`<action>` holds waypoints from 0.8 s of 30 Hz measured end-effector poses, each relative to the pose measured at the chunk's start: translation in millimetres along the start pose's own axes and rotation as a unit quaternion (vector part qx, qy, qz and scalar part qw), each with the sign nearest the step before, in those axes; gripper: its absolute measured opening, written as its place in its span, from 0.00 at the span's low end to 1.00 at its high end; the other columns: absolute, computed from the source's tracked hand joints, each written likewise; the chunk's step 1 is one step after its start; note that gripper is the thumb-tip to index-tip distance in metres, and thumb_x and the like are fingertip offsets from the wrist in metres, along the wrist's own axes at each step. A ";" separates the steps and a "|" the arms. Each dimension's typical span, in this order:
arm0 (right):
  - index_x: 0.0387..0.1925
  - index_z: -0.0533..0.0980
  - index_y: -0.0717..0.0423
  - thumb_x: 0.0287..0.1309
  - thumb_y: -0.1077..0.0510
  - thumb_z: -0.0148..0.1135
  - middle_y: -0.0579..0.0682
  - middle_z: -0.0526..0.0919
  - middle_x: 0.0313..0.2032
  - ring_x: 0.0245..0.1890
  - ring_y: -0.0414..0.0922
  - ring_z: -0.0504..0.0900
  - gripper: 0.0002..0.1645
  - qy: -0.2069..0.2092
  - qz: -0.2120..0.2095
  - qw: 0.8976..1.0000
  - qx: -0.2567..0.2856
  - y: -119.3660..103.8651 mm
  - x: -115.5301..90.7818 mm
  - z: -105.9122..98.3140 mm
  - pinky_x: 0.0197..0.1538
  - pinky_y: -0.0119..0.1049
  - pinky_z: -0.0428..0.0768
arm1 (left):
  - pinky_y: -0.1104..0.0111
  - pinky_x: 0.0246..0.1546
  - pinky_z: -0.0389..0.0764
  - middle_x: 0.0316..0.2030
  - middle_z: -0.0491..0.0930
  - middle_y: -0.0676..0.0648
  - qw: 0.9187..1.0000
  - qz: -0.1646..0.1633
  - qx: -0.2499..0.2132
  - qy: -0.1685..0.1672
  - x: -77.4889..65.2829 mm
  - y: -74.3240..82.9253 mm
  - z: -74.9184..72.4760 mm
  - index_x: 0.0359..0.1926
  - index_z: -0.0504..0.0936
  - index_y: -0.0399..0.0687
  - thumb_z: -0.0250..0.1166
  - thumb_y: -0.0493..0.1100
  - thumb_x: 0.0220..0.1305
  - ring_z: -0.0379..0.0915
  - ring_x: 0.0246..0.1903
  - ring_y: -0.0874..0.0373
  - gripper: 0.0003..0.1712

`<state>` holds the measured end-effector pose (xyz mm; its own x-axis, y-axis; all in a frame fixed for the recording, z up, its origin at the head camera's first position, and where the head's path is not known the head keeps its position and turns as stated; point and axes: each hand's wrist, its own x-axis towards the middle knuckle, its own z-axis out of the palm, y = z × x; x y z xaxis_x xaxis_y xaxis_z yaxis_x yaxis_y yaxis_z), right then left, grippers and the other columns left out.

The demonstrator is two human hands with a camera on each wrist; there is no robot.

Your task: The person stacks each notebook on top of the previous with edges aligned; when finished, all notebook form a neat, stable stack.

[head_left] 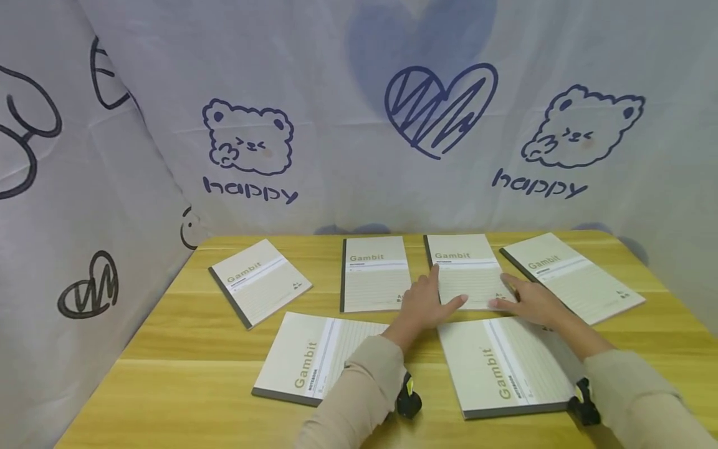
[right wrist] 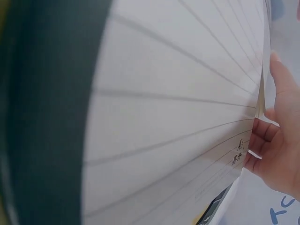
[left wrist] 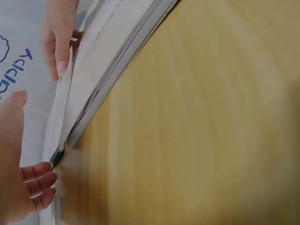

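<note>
A cream Gambit notebook [head_left: 465, 284] with a dark spine lies on the table between my two hands, third from the left in the back row. My left hand [head_left: 422, 305] touches its spine side with outstretched fingers, the thumb spread over its lower edge. In the left wrist view, the fingertips [left wrist: 43, 177] meet the dark spine. On the opposite side, my right hand [head_left: 531, 302] reaches the lower right edge with its fingers and thumb. Part of the right fingers is hidden behind a nearer notebook [right wrist: 173, 108] in the right wrist view.
Other matching notebooks lie around: one at far left [head_left: 259, 284], one left of my hands [head_left: 374, 280], one at back right [head_left: 572, 277]. Two more, at front left [head_left: 297, 355] and front right [head_left: 499, 374], sit under my forearms. A printed curtain [head_left: 336, 162] borders the wooden table [head_left: 185, 386].
</note>
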<state>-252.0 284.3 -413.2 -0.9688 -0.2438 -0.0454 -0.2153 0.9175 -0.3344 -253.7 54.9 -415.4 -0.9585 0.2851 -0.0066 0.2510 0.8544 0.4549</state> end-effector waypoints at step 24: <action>0.63 0.56 0.75 0.59 0.43 0.56 0.73 0.64 0.60 0.59 0.68 0.65 0.46 -0.031 -0.028 0.999 -0.007 2.7 6.8 1.7 0.58 0.59 0.67 | 0.68 0.49 0.75 0.58 0.70 0.45 0.987 -0.062 0.145 0.017 2.6 14.8 22.1 0.69 0.57 0.50 0.45 0.67 0.65 0.71 0.53 0.54 0.39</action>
<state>-259.1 284.6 -416.0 -0.9454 -0.3144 -0.0855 -0.2717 0.9057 -0.3254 -249.5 77.8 -428.4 -0.9870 0.1600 -0.0134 0.1550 0.9716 0.1788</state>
